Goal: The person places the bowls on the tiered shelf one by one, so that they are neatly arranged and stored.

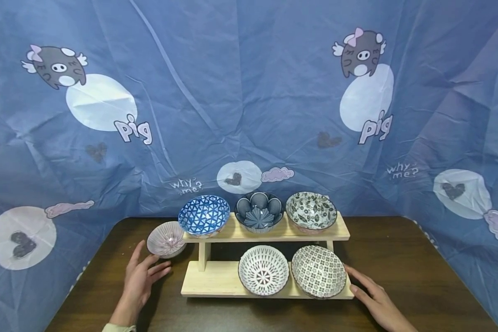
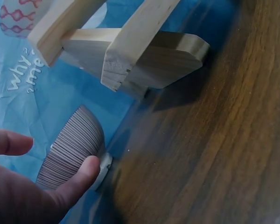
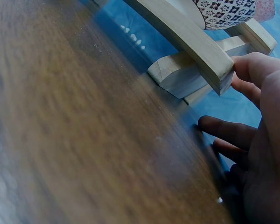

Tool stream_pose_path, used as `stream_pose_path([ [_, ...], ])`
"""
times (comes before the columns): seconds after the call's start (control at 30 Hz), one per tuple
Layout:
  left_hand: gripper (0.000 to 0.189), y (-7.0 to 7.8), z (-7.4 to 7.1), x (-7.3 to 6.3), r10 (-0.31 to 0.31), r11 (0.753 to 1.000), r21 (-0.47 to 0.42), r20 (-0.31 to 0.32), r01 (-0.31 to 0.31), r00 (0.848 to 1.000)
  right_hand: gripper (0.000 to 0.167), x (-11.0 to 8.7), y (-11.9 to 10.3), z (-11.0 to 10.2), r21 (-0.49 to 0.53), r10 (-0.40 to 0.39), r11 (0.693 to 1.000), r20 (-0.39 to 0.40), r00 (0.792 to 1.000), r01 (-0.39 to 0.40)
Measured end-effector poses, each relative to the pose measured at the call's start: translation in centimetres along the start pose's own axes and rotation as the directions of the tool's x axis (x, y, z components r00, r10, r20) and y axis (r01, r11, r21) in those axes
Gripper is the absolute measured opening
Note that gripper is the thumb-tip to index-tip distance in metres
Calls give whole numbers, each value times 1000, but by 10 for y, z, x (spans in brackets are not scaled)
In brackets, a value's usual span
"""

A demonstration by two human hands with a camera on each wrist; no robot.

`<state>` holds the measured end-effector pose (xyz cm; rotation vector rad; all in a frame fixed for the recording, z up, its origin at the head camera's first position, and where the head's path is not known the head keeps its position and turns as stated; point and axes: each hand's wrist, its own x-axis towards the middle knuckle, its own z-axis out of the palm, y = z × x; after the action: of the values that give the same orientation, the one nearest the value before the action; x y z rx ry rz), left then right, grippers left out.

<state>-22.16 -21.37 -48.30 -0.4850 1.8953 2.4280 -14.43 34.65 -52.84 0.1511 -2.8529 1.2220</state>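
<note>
A small bowl with thin pinkish stripes rests on the table, left of a two-tier wooden stand. My left hand is just in front of that bowl, its fingers spread and loosely extended. In the left wrist view, the thumb overlaps the striped bowl's outer side. At the stand's right end is my right hand, with fingertips right at the end of the lower board. Beside those fingertips, a bowl with a grey lattice pattern sits on the lower tier.
On the lower tier, a white bowl with dark dashes stands left of the lattice one. The upper tier carries a blue triangle-patterned bowl, a dark blue bowl and a floral bowl. Blue printed cloth hangs behind the brown table.
</note>
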Motion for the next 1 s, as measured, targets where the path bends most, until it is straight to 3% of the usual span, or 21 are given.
stream_pose_path([
  [0.3,83,-5,0,8,25,1000,-15,7,-25,1000,47,2,1,-1,16,-13,1000,5,1000,13],
  [0.5,84,-9,0,15,42,999,-33,5,-42,999,49,2,0,-1,32,29,999,19,999,-30],
  [1.0,83,-18,2,26,62,992,-119,68,-53,996,50,2,0,-2,30,41,999,29,999,-41],
])
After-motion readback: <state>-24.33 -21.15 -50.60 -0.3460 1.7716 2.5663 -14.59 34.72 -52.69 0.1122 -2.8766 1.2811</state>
